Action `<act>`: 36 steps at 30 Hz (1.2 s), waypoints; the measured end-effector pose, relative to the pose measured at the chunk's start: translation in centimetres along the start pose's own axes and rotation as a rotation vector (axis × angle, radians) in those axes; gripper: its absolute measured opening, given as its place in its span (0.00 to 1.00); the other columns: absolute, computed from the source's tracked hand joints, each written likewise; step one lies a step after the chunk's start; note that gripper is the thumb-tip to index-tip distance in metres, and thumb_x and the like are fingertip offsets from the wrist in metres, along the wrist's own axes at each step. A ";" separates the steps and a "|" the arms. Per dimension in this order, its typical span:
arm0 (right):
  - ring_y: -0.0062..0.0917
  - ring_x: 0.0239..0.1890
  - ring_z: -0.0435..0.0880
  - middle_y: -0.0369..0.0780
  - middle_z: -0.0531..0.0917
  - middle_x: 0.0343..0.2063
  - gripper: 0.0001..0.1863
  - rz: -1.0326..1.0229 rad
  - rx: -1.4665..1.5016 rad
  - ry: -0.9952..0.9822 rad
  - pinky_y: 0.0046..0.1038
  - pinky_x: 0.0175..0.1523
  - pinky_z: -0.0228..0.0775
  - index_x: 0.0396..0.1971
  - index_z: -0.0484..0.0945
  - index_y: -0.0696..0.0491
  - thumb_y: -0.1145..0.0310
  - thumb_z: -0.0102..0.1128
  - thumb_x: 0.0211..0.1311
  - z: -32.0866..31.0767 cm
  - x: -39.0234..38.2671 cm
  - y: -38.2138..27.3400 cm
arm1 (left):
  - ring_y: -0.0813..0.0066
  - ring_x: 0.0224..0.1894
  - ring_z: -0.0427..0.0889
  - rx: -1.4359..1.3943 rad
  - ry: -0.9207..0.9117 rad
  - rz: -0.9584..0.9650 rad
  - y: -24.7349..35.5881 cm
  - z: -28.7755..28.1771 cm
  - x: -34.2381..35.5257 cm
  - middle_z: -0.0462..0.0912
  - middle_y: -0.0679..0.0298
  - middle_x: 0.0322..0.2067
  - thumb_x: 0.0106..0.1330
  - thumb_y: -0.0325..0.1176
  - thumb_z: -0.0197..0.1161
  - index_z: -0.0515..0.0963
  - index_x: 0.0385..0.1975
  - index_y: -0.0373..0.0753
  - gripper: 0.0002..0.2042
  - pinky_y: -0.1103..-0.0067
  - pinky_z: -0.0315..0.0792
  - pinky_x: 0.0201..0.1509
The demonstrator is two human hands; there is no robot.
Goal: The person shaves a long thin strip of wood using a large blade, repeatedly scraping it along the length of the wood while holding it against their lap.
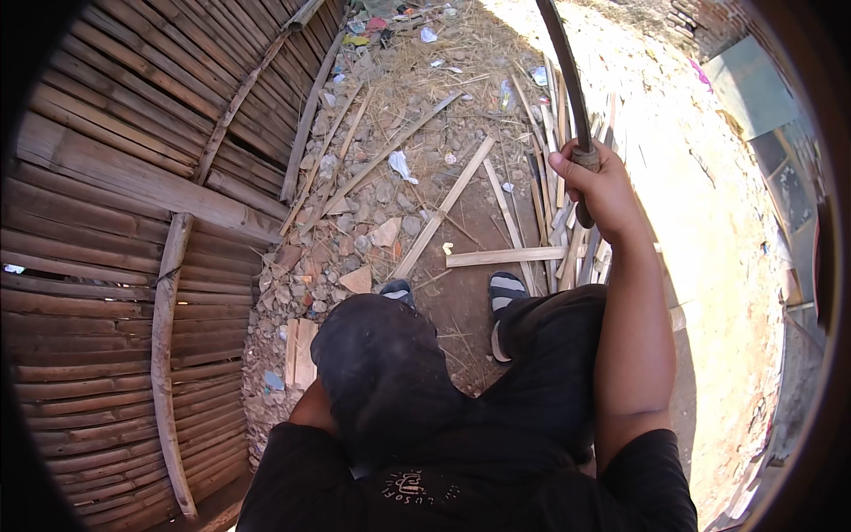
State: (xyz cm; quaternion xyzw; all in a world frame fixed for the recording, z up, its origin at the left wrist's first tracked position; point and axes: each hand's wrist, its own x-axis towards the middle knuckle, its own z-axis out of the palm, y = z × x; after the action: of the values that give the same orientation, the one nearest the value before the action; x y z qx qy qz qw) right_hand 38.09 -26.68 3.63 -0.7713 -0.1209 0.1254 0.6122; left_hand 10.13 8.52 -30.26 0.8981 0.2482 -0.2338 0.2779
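My right hand (587,182) grips the wooden handle of a long, dark, slightly curved blade (571,71), which points up and away from me and runs out of the top of the view. Below and beside it lies a pile of thin wooden strips (554,115). A pale slat (505,256) lies across the dirt just beyond my sandalled feet. My left hand is hidden behind my bent left leg, with only part of that arm showing.
A bamboo slat wall (97,337) rises along the left. Rubble (355,248), straw, scraps and loose sticks (443,204) cover the ground ahead. Sunlit ground (709,293) lies on the right, with grey sheets (740,84) leaning at the far right.
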 end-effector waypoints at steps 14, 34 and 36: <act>0.14 0.22 0.72 0.29 0.76 0.20 0.16 0.050 -0.095 -0.002 0.22 0.29 0.65 0.33 0.79 0.53 0.60 0.77 0.60 0.0 0.3 0.1 | 0.53 0.54 0.84 0.178 -0.082 0.068 -0.2 0.9 4.1 0.80 0.46 0.58 0.76 0.49 0.58 0.85 0.52 0.43 0.19 0.63 0.77 0.60; 0.15 0.22 0.72 0.30 0.77 0.22 0.18 0.107 -0.101 -0.019 0.22 0.29 0.64 0.35 0.79 0.53 0.57 0.78 0.60 -0.6 1.6 3.0 | 0.41 0.68 0.69 0.064 -0.029 0.064 -1.2 4.9 8.0 0.69 0.48 0.69 0.77 0.59 0.49 0.82 0.57 0.48 0.26 0.53 0.66 0.68; 0.15 0.22 0.72 0.30 0.77 0.22 0.17 0.109 -0.107 -0.017 0.22 0.29 0.64 0.35 0.79 0.53 0.57 0.77 0.61 -0.4 1.5 2.9 | 0.40 0.68 0.68 0.063 -0.023 0.053 -1.0 4.8 7.9 0.67 0.48 0.70 0.77 0.60 0.48 0.82 0.58 0.48 0.26 0.52 0.65 0.69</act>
State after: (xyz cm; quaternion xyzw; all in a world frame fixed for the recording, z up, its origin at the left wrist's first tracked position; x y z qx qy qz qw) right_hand 39.71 -27.23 0.81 -0.8071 -0.0906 0.1585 0.5614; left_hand 14.27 8.84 -38.61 0.9099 0.2136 -0.2443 0.2585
